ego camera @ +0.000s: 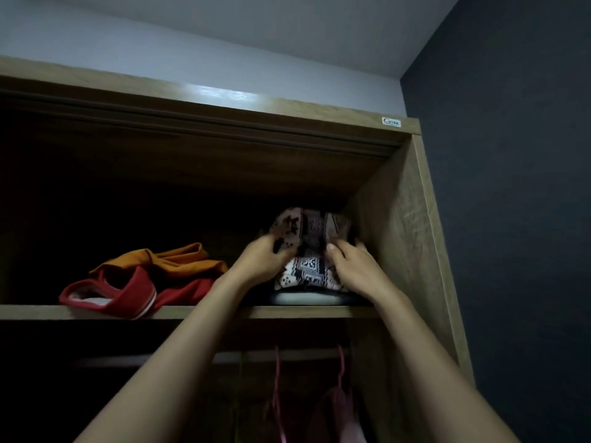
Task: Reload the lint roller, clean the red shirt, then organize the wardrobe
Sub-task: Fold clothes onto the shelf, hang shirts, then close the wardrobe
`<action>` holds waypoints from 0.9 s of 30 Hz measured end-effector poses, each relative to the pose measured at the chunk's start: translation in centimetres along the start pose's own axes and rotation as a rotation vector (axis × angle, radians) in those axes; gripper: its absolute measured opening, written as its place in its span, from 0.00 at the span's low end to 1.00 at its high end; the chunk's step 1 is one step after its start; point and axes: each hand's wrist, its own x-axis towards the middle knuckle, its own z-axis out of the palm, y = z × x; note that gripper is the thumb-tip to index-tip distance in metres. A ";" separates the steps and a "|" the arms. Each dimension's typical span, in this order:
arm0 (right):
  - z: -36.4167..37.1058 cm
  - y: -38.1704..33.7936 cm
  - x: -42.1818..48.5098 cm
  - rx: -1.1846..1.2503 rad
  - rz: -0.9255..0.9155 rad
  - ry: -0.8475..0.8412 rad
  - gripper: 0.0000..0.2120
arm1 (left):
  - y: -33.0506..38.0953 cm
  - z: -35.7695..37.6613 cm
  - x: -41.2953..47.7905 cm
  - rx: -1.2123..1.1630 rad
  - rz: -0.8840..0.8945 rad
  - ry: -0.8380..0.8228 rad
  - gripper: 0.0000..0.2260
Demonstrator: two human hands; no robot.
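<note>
Wardrobe-organizing step. Both hands on patterned folded cloth [307,251] on top shelf [204,312], far right corner: left hand [262,259] grips left side, right hand [353,266] curls round right edge. Red shirt [137,294] lies crumpled at shelf left under orange garment [172,260]. Next likely: seat bundle square, then fold shirt.

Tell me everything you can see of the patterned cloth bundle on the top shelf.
The patterned cloth bundle looks like folded woven fabric, with black, white and dusty pink geometric bands. It sits at the right end of the top shelf, close to the wardrobe's side wall, on top of something pale and flat. The left hand grips its left side, the right hand its right.
</note>
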 end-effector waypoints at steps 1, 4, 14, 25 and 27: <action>0.3 0.2 -0.6 -0.017 0.013 -0.031 0.23 | -0.5 0.2 -0.4 0.071 -0.002 -0.043 0.22; 1.0 0.8 -2.8 -0.090 -0.015 -0.060 0.25 | -0.9 0.1 -1.8 0.193 0.075 -0.162 0.24; 1.7 0.5 -6.1 -0.175 -0.171 0.121 0.24 | -1.9 -1.1 -4.9 0.241 0.272 -0.054 0.23; 6.9 -11.5 -5.4 0.182 -0.355 0.067 0.21 | -7.3 -13.6 -10.5 0.337 0.086 0.404 0.21; 8.3 -13.4 -4.8 0.073 -0.265 -0.020 0.24 | -8.8 -15.5 -10.6 0.345 -0.113 0.295 0.24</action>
